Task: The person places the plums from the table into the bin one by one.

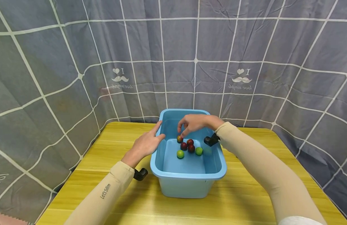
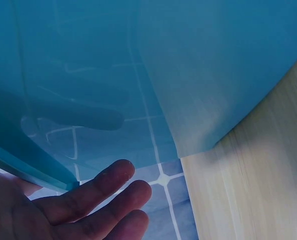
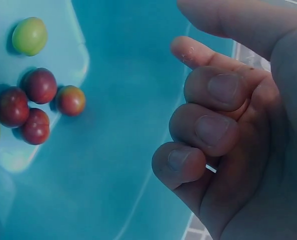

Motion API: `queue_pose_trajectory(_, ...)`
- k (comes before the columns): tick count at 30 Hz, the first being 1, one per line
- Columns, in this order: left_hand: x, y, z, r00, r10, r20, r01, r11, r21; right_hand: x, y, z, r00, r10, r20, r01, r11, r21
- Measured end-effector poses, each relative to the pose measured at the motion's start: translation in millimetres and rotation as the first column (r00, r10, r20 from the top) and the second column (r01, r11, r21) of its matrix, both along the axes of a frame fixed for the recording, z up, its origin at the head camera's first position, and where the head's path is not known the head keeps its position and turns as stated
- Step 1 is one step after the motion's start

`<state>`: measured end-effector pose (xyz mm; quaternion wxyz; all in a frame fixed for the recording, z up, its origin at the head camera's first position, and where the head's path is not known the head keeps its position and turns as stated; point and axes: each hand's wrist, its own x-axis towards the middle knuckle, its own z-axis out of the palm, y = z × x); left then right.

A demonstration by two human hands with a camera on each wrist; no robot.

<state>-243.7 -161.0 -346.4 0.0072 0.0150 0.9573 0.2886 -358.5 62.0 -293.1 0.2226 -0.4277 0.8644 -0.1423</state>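
A deep light-blue plastic basin [image 1: 187,175] holds small round plum-like fruits. Three dark red fruits [image 1: 191,148] cluster on its floor, with a red-yellow fruit [image 3: 71,100] just beyond them. Two green fruits [image 1: 180,153] lie on the near side of the cluster. My right hand [image 1: 194,122] hangs inside the basin, its fingertips over the red-yellow fruit in the head view. In the right wrist view its fingers [image 3: 211,131] curl loosely around nothing, apart from the fruits. My left hand [image 1: 146,144] rests at the basin's left rim, thumb over the edge and fingers [image 2: 108,187] extended outside the wall.
The basin stands on a yellow wood-grain table [image 1: 128,137]. A grey curtain [image 1: 179,78] with white grid lines hangs behind the table and along both sides. Black wrist cameras [image 1: 211,139] sit on both sleeved forearms.
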Motion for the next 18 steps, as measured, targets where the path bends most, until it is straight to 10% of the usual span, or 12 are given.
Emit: queue_pose_trajectory(18,-0.3,2.6,1.3,1.000,0.002,-0.010,-0.002,1.000,-0.003,12.8,52,23.6,0.998,-0.042,-0.046,0.037,0.994,-0.105)
